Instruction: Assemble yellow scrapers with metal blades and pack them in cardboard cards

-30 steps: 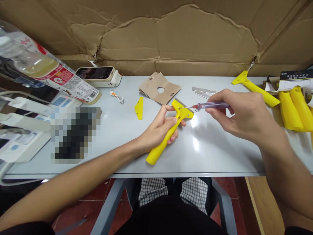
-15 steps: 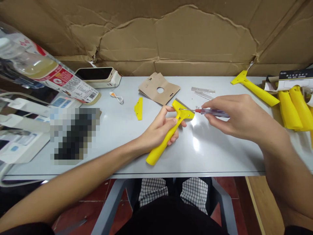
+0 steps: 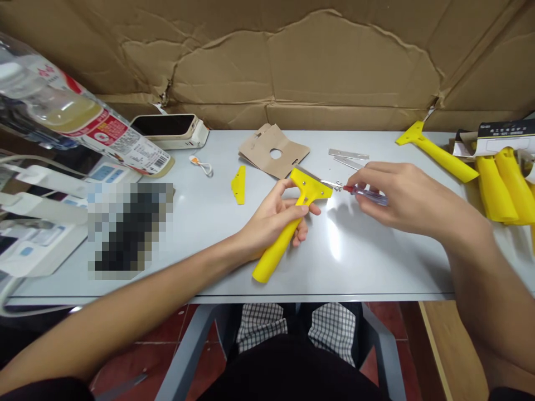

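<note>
My left hand [image 3: 276, 220] is wrapped round the yellow scraper [image 3: 279, 245], its wide head tilted up to the right with a metal blade along the top edge. Two small screws show on the head. My right hand [image 3: 401, 195] pinches a screwdriver [image 3: 370, 195] with a clear handle and red collar. Its shaft points left, its tip by the right end of the scraper head. Small silver screws [image 3: 338, 186] lie beside the shaft. Behind my right fingers are metal blades [image 3: 348, 154]. A loose yellow plate [image 3: 238, 185] lies left of my left hand.
Brown card [image 3: 288, 150] lies at the back. Another yellow scraper [image 3: 443, 157] and several yellow handles [image 3: 495, 189] are on the right. On the left are a bottle [image 3: 121, 142], a phone on a box [image 3: 167, 126], a short cable [image 3: 203, 165] and power strips [image 3: 45, 245].
The screwdriver's tip has moved off the screw on the face of the scraper head to the head's right end. My right hand has tilted the handle slightly.
</note>
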A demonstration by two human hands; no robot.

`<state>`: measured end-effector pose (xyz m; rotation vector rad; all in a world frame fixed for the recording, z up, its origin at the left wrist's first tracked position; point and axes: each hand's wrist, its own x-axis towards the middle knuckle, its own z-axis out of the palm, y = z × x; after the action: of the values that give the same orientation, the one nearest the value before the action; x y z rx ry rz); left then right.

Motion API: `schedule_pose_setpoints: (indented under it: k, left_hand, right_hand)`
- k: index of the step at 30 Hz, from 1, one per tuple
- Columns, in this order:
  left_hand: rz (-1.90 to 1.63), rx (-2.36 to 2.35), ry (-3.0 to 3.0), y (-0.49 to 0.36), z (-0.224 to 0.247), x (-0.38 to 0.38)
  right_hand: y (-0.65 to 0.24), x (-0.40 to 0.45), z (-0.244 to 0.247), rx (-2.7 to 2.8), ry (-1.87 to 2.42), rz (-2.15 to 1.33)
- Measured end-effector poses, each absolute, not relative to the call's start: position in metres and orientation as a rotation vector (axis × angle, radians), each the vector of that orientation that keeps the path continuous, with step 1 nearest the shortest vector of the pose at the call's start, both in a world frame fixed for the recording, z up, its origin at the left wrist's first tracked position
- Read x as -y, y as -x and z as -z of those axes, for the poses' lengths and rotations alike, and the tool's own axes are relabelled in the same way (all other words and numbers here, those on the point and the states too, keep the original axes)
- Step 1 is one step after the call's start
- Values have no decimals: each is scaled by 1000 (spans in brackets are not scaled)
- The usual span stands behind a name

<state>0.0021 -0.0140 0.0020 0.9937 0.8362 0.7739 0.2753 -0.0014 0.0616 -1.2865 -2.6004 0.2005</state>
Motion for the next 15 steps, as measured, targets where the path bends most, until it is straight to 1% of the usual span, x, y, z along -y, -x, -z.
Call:
schedule_pose_setpoints:
  k: [5, 11, 14, 15]
  left_hand:
    - [-765, -847, -953, -3, -1, 13]
    - [-822, -896, -952, -2, 3, 15]
    - [-900, -954, -989, 1, 5, 11]
    - [-939, -977, -992, 2, 5, 9]
  right_hand:
    - [-300, -12, -58, 2601, 1448, -68]
    - [-324, -27, -46, 2596, 1774, -266]
    - [-331, -32, -40, 2589, 1841, -330]
    - [-333, -34, -38, 2564, 1797, -352]
